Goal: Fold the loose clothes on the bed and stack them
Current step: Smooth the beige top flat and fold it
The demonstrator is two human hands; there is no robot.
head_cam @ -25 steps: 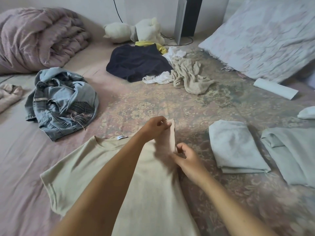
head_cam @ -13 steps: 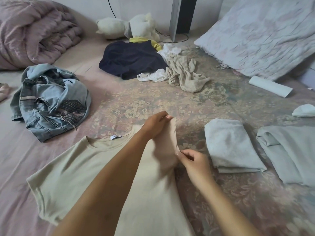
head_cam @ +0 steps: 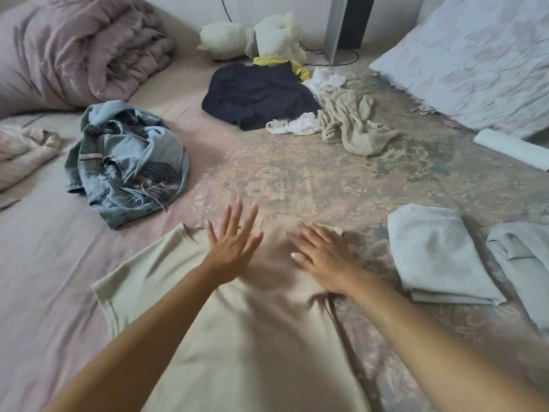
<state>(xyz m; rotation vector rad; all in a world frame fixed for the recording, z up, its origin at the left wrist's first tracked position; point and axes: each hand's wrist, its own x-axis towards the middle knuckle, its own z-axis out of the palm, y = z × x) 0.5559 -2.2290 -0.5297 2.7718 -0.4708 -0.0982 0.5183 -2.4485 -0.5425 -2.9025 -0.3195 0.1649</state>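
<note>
A beige T-shirt lies flat on the bed in front of me, its right side folded over toward the middle. My left hand rests on its upper part with fingers spread straight. My right hand presses flat on the folded-over right edge. To the right sit a folded pale blue-grey garment and a second pale garment. Loose clothes lie farther off: crumpled denim, a dark navy garment, a beige knit piece and a white piece.
A rolled pink quilt fills the back left, a white plush toy sits at the back, and a large pale pillow lies back right. A white rolled item lies below the pillow. A striped cloth sits at the left edge.
Both hands let go of the shirt's right sleeve fold they were pinching. They now lie flat and spread on the shirt, and the fold lies down on it.
</note>
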